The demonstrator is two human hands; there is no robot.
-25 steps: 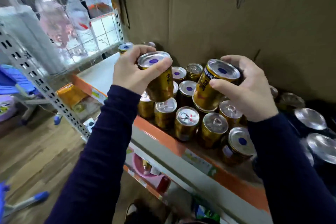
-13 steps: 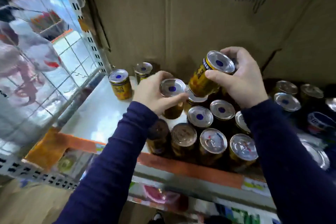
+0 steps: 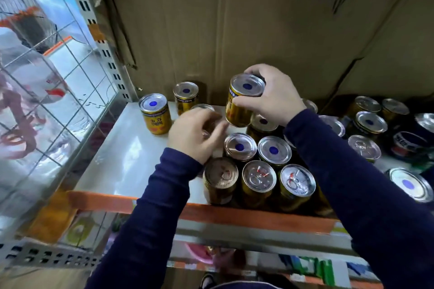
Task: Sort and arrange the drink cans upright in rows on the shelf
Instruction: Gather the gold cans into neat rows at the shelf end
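Grid [image 3: 58,65] closes off the shelf [image 3: 117,159] far left of the block [image 3: 273,150], with bare shelf between them. Two cans stand upright left of the block: a loose can [image 3: 155,116], and a rear can [image 3: 186,96] against the cardboard [image 3: 211,30].

Left hand [image 3: 195,135] is at the block's back-left corner, fingers curled round a low can [image 3: 202,107]. Heavy blur, only the rim shows. Can't tell if its base is down.

Right hand [image 3: 274,96] is over the block's back row, thumb and fingers pinching the raised can [image 3: 244,101] near its top. The can is tilted, base just above a block lid.

Dark cans [image 3: 411,145] are right of the block. One looks to lie on its side.

Risks, my read:
- Raised can is held high and off-axis. A loose grip lets it swing or drop onto the block, and the packed cans tip like dominoes.
- Front row of the block sits right at the shelf edge. Any shove from behind likely sends one off.
- Both hands work the same corner of the block. A knuckle clash could knock the low can before it settles.
- Left sleeve crosses the block's front-left can and could drag it on the way out.
- Block lids are mixed, pull-tabs in front and blue dots behind. Some cans are probably inverted, so the rows could look tidy and not be upright.
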